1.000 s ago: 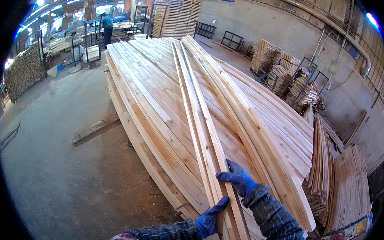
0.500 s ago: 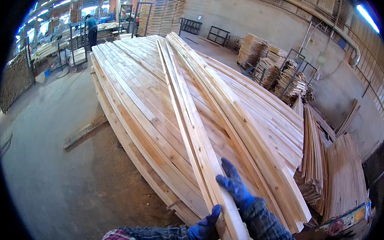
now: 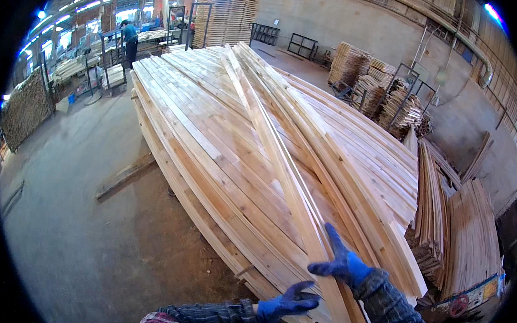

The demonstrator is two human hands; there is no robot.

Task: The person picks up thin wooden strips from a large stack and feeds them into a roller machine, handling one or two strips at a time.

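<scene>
A long pale wooden board lies lengthwise on a broad stack of boards, with a thin second strip close along its right side. My right hand, in a blue glove, is over its near part. The thumb stretches across the board and the fingers are spread, not wrapped round it. My left hand, also blue-gloved, hovers just left of the board's near end. Its fingers are apart and slightly curved, with nothing in them. The near tip of the board runs out of the picture at the bottom.
To the right of the long board lies a raised row of boards. Upright bundles of thin slats stand at the right, with slat piles along the wall. A beam lies on the floor at left. A person stands far back.
The long board has turned on its length and shifted right, now a little apart from its neighbouring strip. My left hand has come off its edge; my right hand has spread over it.
</scene>
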